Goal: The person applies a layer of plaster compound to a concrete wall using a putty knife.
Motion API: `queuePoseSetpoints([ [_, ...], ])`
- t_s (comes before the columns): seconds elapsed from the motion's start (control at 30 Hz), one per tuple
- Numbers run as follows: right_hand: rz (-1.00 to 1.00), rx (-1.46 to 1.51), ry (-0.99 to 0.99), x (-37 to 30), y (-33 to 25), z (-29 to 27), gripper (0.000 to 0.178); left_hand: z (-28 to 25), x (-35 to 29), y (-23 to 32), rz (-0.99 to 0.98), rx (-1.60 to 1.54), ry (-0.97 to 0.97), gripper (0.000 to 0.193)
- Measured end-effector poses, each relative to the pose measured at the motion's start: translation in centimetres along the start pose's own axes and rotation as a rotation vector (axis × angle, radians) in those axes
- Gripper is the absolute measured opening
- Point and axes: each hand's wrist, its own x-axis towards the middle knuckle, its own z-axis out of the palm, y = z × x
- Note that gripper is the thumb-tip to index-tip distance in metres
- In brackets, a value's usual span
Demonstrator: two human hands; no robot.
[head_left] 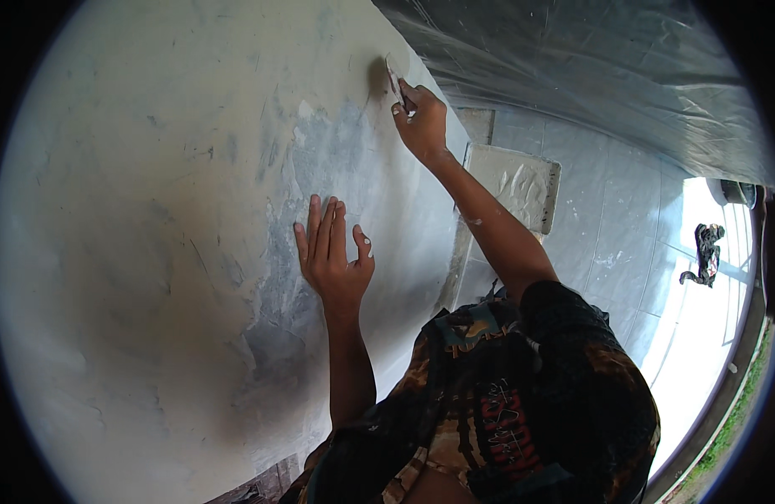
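My right hand (423,123) is closed around the handle of a putty knife (394,77), its blade up against the wall near the far edge. White smears mark the fingers and the forearm. My left hand (331,252) lies flat on the wall (178,168), fingers stretched upward, with a dab of white on the thumb. Around the left hand the wall has grey, rough patches (278,344); elsewhere it is coated in pale plaster with dark scratches.
On the tiled floor (589,210) to the right stands a shallow tray (554,197) of white compound. Clear plastic sheeting (606,76) hangs at the upper right. A dark crumpled cloth-like item (707,254) and a dark bucket (734,193) lie by the bright floor edge.
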Motion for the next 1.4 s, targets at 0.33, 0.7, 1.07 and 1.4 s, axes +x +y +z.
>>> queuePoseSetpoints([
  [0.33, -0.035, 0.244, -0.181, -8.9, -3.9, -1.2, 0.047, 0.1, -0.1, -0.1, -0.023, -0.004, 0.0, 0.037],
  [0.7, -0.117, 0.071, -0.167, -7.6, -2.1, 1.5, 0.057, 0.2, -0.2, 0.1, -0.03, -0.006, 0.001, 0.037],
  [1.07, 0.008, 0.046, 0.005, 1.0, -0.3, 0.0, 0.048, 0.0, 0.0, 0.2, -0.024, 0.007, 0.004, 0.035],
  [1.4, -0.109, 0.142, -0.211, -8.8, -3.3, 0.4, 0.057, 0.0, -0.1, 0.3, -0.039, 0.01, -0.004, 0.035],
])
